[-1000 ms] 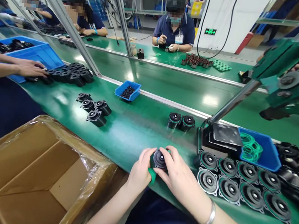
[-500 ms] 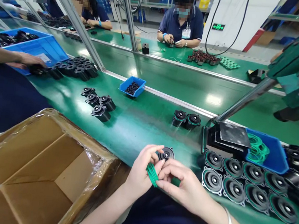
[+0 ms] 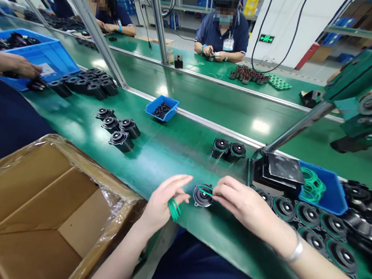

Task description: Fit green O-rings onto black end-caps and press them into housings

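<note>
Left hand (image 3: pixel 162 198): grip spread, thumb and fingers apart, bundle of green rings (image 3: pixel 174 209) looped on it, exact fingers unclear. Next, black housing (image 3: pixel 202 200) on the tabletop (image 3: pixel 157 167) between the hands, face up: round, stepped in concentric circles, bright centre, small lugs at rim. Over its face, a single green ring (image 3: pixel 206 192), thin. Right hand (image 3: pixel 239 199) pinches that ring with its fingertips. Step looks like fitting ring to housing; next move probably calls for seating it evenly. Further right, similar parts (image 3: pixel 307 213) in rows, green-edged.
</note>
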{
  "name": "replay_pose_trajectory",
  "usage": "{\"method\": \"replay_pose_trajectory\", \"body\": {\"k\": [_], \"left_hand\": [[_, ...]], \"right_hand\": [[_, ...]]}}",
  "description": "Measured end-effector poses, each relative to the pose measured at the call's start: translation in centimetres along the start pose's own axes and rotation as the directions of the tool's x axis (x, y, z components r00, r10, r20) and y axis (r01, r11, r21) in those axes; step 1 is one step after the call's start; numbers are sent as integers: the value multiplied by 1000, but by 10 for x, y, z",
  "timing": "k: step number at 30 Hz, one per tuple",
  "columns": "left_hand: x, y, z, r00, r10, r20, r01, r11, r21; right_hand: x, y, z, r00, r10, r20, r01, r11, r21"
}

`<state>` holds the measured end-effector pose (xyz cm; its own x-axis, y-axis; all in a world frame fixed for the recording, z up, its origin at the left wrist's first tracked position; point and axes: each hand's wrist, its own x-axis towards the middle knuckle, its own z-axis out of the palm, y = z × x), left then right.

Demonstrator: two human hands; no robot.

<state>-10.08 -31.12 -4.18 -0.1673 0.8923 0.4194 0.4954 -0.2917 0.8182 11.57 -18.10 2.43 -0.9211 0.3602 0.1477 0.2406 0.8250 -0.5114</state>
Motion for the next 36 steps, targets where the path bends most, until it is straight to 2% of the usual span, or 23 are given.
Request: {"method": "replay_pose_trajectory", "body": {"k": [3,5,8,12,15,18,23,31,36], "left_hand": [[9,-9,10,987,80,142,-85,996,32],[13,-10,15,982,114,153,-125,990,60],[14,-8,14,982,100,157,-118,987,106],[13,-6,8,975,82,207,-112,984,138],[8,-9,7,968,51,245,-83,990,118],[2,-11,9,968,7,251,-37,993,112],[-1,-11,10,972,-47,232,14,990,140],[10,-12,3,963,-41,268,4,991,136],[10,-6,6,963,-46,265,12,992,126]], "right_hand": [[11,14,3,990,-25,141,38,995,-93],[16,21,5,986,-21,164,32,997,-63],[16,26,5,983,-4,182,4,1000,0],[10,20,6,979,33,201,-28,999,-28],[1,7,13,987,63,151,-41,989,-145],[-9,-6,23,994,93,52,-78,967,-240],[-13,-14,36,986,140,-89,-156,965,-212],[-13,-15,41,975,195,-105,-202,977,-67],[-16,-18,53,977,154,-150,-172,979,-110]]}}
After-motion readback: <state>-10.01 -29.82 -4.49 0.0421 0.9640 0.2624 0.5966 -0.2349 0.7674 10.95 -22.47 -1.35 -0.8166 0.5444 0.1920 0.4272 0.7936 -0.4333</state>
